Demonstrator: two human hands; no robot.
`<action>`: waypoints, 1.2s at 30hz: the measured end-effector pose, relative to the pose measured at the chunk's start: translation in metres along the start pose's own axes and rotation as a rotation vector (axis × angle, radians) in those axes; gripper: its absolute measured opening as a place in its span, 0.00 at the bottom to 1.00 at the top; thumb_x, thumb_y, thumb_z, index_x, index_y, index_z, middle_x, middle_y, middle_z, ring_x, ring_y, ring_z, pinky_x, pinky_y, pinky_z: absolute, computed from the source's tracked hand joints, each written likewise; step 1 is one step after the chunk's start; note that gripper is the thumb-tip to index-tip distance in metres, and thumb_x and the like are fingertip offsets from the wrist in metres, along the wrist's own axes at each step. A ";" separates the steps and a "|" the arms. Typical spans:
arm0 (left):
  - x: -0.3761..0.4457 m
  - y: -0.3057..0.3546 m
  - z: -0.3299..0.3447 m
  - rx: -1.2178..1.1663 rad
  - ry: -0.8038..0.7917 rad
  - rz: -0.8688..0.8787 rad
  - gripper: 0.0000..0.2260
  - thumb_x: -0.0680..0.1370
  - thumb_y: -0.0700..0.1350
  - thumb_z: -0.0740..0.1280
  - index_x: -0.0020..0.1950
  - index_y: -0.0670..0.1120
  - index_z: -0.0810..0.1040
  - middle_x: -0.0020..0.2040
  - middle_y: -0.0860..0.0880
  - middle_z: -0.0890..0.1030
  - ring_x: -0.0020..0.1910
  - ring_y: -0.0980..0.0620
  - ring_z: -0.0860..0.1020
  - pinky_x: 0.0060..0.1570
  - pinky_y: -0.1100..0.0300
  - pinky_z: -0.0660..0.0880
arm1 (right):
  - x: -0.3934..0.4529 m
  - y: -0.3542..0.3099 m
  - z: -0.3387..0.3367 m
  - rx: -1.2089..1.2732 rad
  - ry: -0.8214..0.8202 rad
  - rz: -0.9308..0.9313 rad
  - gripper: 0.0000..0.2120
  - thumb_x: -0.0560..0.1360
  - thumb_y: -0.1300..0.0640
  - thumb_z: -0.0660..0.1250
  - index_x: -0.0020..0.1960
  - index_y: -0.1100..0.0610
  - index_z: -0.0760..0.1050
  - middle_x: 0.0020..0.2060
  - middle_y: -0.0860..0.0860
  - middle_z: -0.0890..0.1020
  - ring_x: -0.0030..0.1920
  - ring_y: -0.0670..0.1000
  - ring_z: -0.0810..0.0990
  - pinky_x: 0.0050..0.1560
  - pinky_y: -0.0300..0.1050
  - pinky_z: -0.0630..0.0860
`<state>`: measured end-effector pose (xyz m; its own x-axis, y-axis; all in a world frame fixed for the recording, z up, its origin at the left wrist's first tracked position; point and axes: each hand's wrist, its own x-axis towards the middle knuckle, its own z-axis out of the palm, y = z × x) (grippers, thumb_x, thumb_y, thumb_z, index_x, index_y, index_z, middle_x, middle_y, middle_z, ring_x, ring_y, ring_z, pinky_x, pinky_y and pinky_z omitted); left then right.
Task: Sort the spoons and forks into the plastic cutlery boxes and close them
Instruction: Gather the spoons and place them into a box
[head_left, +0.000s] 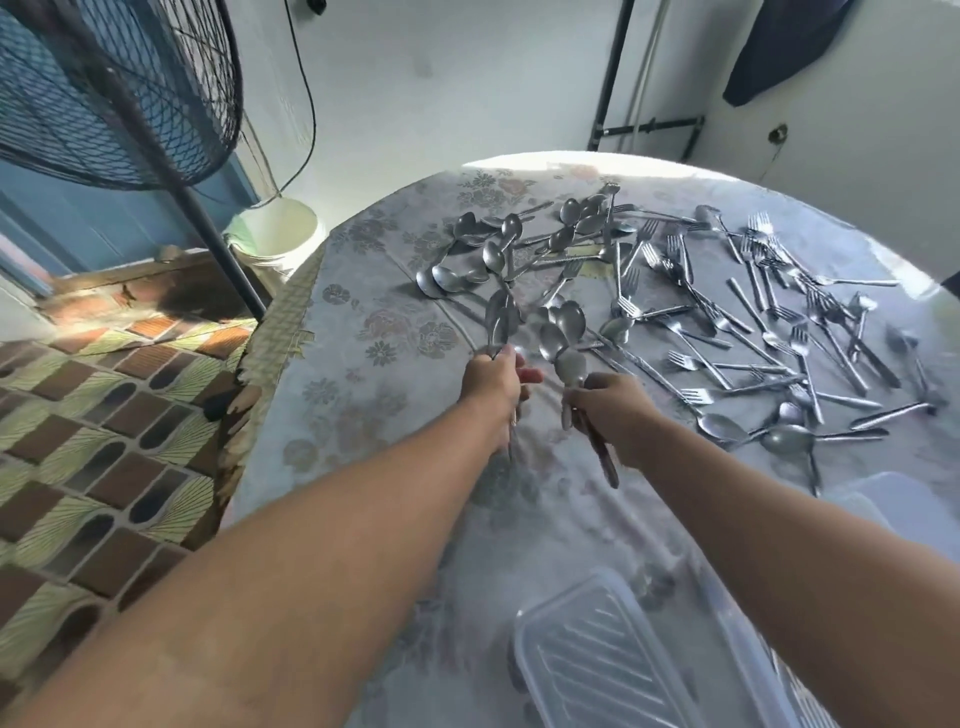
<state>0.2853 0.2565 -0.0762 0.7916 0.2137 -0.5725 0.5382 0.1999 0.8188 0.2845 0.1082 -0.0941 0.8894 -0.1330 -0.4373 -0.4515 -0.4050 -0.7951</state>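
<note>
Head view: both hands (491, 376) (613, 402) grip spoons (563, 343), bowls pointing away.

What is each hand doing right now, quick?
Left hand: grips a bunch of spoons by the handles.
Right hand: grips another bunch of spoons by the handles.

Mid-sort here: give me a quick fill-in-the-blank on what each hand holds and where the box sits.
1. The left hand grips a bunch of ____.
2. The right hand also grips ____.
3. The forks lie mostly on the table's ____ side.
4. The plastic box nearest the person holds ____ cutlery.

Missing words: spoons; spoons; right; no
</note>
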 end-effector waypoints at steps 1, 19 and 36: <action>-0.009 -0.002 0.003 -0.031 -0.007 -0.024 0.12 0.86 0.50 0.59 0.49 0.46 0.76 0.40 0.47 0.85 0.28 0.54 0.73 0.29 0.63 0.66 | -0.004 0.003 -0.004 0.053 -0.003 -0.015 0.08 0.79 0.63 0.70 0.41 0.65 0.79 0.29 0.57 0.76 0.30 0.54 0.73 0.30 0.43 0.69; -0.215 -0.146 0.174 -0.239 0.056 -0.150 0.13 0.81 0.37 0.57 0.40 0.43 0.77 0.27 0.47 0.78 0.24 0.49 0.74 0.33 0.57 0.73 | -0.154 0.155 -0.197 0.161 -0.103 -0.098 0.05 0.78 0.63 0.73 0.44 0.64 0.83 0.30 0.54 0.81 0.27 0.48 0.77 0.29 0.38 0.73; -0.234 -0.189 0.165 0.241 0.289 -0.013 0.09 0.79 0.45 0.71 0.54 0.40 0.83 0.44 0.45 0.84 0.30 0.53 0.75 0.32 0.63 0.68 | -0.187 0.227 -0.182 -0.434 -0.072 -0.154 0.08 0.80 0.56 0.69 0.42 0.53 0.82 0.36 0.52 0.84 0.35 0.52 0.83 0.37 0.50 0.83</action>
<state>0.0462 0.0110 -0.0899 0.6883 0.4810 -0.5429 0.6274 -0.0191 0.7785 0.0290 -0.1238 -0.1159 0.9298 0.0151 -0.3678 -0.2290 -0.7586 -0.6101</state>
